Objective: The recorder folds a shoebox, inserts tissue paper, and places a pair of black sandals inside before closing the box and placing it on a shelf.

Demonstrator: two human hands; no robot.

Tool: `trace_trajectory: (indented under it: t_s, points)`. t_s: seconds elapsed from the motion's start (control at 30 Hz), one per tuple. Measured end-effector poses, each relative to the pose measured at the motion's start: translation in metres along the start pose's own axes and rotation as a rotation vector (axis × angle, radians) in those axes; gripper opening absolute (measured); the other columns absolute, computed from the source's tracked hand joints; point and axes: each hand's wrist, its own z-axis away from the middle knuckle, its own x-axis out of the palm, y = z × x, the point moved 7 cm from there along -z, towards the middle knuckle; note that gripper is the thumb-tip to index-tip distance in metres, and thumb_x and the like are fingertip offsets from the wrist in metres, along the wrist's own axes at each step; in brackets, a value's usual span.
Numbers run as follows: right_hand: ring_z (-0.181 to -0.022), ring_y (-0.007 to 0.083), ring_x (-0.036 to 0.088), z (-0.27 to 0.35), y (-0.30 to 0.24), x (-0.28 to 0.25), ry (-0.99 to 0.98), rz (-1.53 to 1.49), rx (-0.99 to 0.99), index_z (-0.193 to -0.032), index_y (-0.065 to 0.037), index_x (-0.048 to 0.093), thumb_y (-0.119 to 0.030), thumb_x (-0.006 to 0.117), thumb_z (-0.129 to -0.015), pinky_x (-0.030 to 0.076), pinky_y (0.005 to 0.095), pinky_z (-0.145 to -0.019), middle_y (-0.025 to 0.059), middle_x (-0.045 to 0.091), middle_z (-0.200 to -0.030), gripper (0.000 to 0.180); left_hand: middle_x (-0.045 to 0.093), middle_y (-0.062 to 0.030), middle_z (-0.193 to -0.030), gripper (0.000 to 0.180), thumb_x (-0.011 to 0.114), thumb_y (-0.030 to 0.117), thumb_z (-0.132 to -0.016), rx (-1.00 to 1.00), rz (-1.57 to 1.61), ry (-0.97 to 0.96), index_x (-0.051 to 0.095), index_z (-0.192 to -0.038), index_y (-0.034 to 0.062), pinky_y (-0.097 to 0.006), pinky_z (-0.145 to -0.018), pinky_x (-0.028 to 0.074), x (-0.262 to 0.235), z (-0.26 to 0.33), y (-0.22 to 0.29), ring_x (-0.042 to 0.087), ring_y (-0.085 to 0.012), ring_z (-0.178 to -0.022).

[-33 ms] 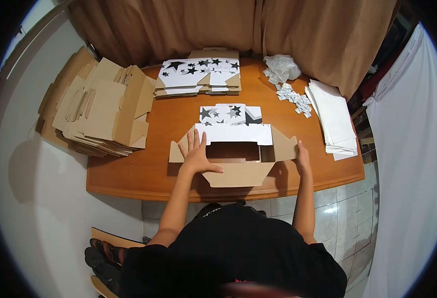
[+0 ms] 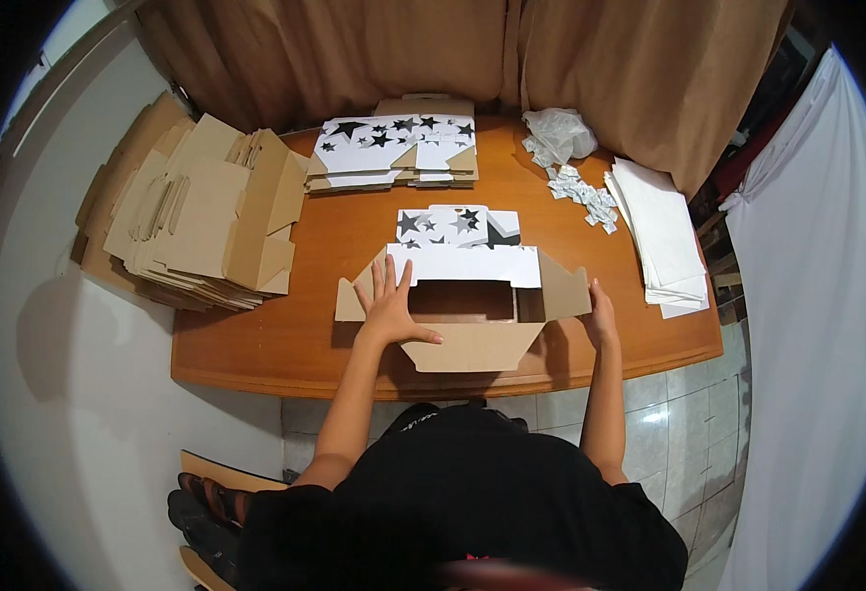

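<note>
A cardboard box [image 2: 472,347] with its flaps spread stands near the table's front edge. Brown board shows on its side and front flaps, while its back flap [image 2: 462,227] is white with black and grey stars. Across the left side flap lies my left hand [image 2: 389,315], open, fingers spread and thumb reaching over the front flap. My right hand [image 2: 601,313] is upright against the outer edge of the right side flap [image 2: 565,291], its fingers stretched out. The inside of the box is dark, and only part of its bottom shows.
Flattened brown cartons [image 2: 192,217] are stacked high at the left. Behind the box lies a pile of star-printed cartons [image 2: 393,148]. At the back right are a clear plastic bag [image 2: 561,133], several small white packets [image 2: 582,195] and white sheets [image 2: 655,236].
</note>
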Motion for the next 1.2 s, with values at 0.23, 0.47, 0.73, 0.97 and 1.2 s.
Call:
trace_trajectory:
  t_s: [0.23, 0.47, 0.73, 0.97, 1.2]
  points:
    - [-0.104, 0.0209, 0.051, 0.009, -0.028, 0.086, -0.253, 0.249, -0.311, -0.108, -0.003, 0.053, -0.020, 0.067, -0.078, 0.043, 0.0342, -0.084, 0.0126, 0.052, -0.112, 0.037, -0.002, -0.0205, -0.148, 0.113, 0.079, 0.062, -0.025, 0.109, 0.052, 0.064, 0.050, -0.127, 0.0236, -0.065, -0.098, -0.008, -0.003, 0.005, 0.007, -0.012, -0.0415, -0.134]
    - [-0.106, 0.0403, 0.049, 0.014, -0.034, 0.135, 0.002, 0.836, -0.685, -0.123, 0.001, 0.037, -0.022, 0.076, -0.065, 0.043, 0.0413, -0.088, 0.0256, 0.040, -0.122, 0.073, -0.005, -0.0226, -0.147, 0.120, 0.076, 0.067, -0.026, 0.066, 0.035, 0.066, 0.046, -0.131, 0.0158, -0.066, -0.098, -0.007, 0.000, 0.002, 0.005, -0.013, -0.0412, -0.134]
    - [-0.099, 0.0436, 0.053, 0.027, -0.045, 0.145, 0.076, 1.003, -0.632, -0.124, -0.001, 0.036, -0.022, 0.075, -0.067, 0.047, 0.0465, -0.077, 0.0270, 0.041, -0.121, 0.072, -0.003, -0.0223, -0.147, 0.125, 0.075, 0.067, -0.027, 0.065, 0.004, 0.056, 0.040, -0.134, 0.0135, -0.066, -0.098, -0.008, 0.002, -0.001, 0.006, -0.011, -0.0399, -0.135]
    - [-0.091, 0.0436, 0.054, 0.028, -0.045, 0.146, 0.209, 1.057, -0.710, -0.110, -0.002, 0.045, -0.024, 0.074, -0.068, 0.047, 0.0468, -0.072, 0.0274, 0.046, -0.114, 0.056, -0.003, -0.0212, -0.148, 0.122, 0.077, 0.064, -0.027, 0.054, 0.012, 0.017, 0.042, -0.134, 0.0157, -0.064, -0.099, -0.008, 0.002, -0.003, 0.008, -0.010, -0.0393, -0.135]
    - [-0.091, 0.0407, 0.052, 0.022, -0.040, 0.144, 0.283, 1.118, -0.785, -0.101, -0.002, 0.048, -0.026, 0.074, -0.067, 0.046, 0.0458, -0.070, 0.0264, 0.048, -0.109, 0.049, -0.003, -0.0198, -0.148, 0.119, 0.079, 0.060, -0.026, 0.080, 0.024, 0.001, 0.046, -0.131, 0.0153, -0.064, -0.099, -0.009, 0.003, -0.006, 0.011, -0.010, -0.0386, -0.135]
